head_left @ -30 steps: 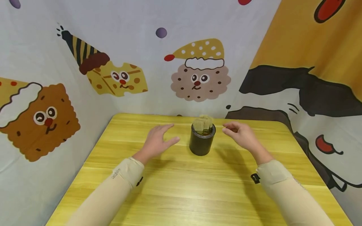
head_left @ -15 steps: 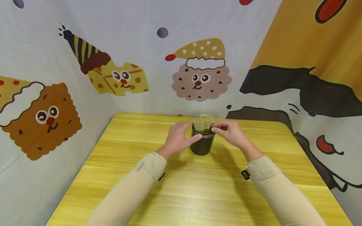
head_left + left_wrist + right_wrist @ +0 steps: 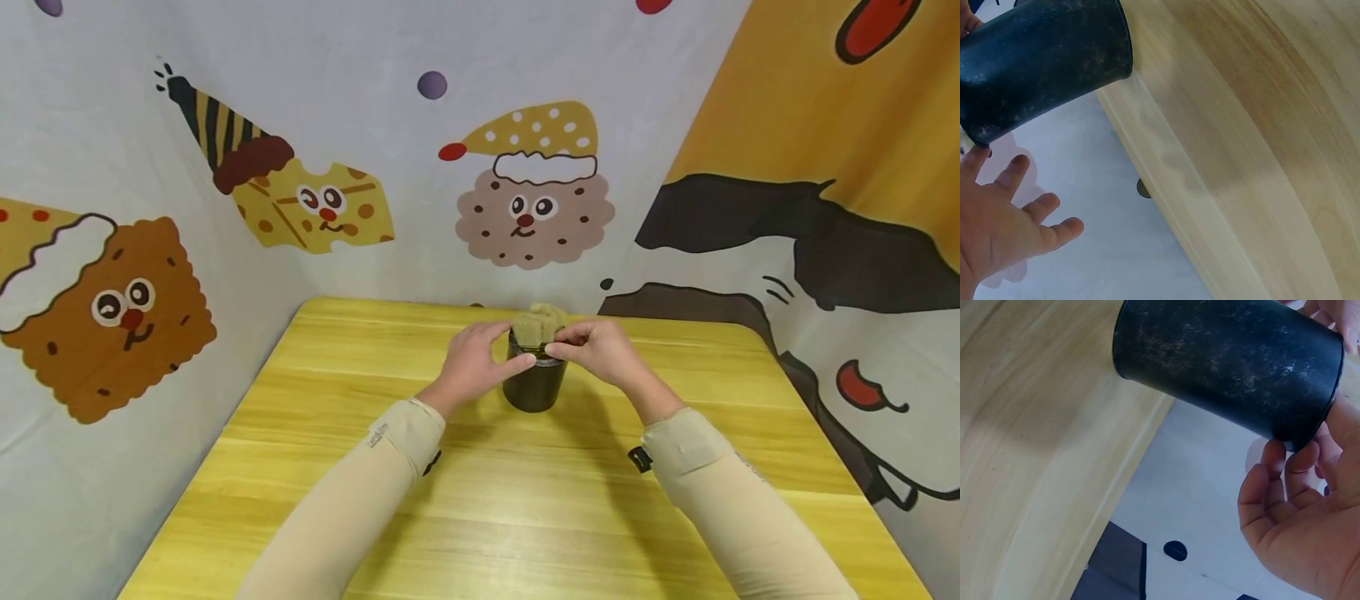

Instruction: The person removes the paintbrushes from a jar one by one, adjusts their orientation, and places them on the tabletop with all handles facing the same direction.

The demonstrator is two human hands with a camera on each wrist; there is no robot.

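Note:
On the table a black cylindrical cup (image 3: 534, 387) stands upright. A beige, rough-topped bundle (image 3: 536, 323) with a dark banded lower part sticks up from it; its kind is unclear. My left hand (image 3: 474, 367) is at the cup's left side, fingers spread, thumb along the front rim. In the left wrist view, the left hand's (image 3: 1007, 225) fingers are fairly straight, one touching the rim. At the right rim my right hand (image 3: 600, 352) brings curled fingers and thumb together in a pinch at the bundle. The right wrist view shows the right hand's (image 3: 1304, 512) curled fingers; the pinch point is hidden behind the cup.
The yellow wood-grain table (image 3: 480, 517) ends at a back edge close behind the cup. A white curtain (image 3: 337, 67) with cartoon prints hangs behind it and along both sides.
Both hands have come in from either side to the cup. The left thumb now lies along the front rim; the right fingertips have moved left onto the bundle. The cup has stayed put.

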